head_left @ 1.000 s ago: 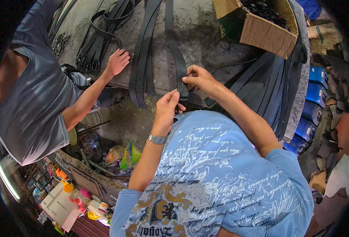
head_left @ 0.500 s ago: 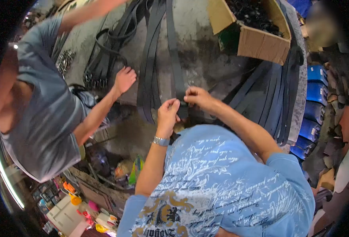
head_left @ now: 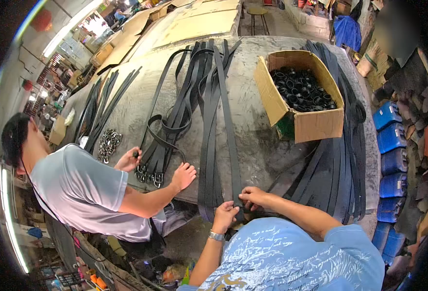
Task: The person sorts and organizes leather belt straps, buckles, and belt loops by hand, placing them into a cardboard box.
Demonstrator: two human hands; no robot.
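A long black belt strap runs down the table to my two hands at its near end. My left hand, with a metal watch at the wrist, pinches the left side of that end. From the right, my right hand closes its fingertips on the same end. Any small part between the fingers is hidden. Just left of my strap lie several more black straps, side by side.
An open cardboard box of black loops stands at the right, over more straps. At my left a co-worker handles a strap near buckled belts. A buckle pile lies beyond.
The view has tilted up, so more of the table shows and my hands sit lower. My hands stay at the strap's end. The co-worker's outstretched arm has come back to the belts.
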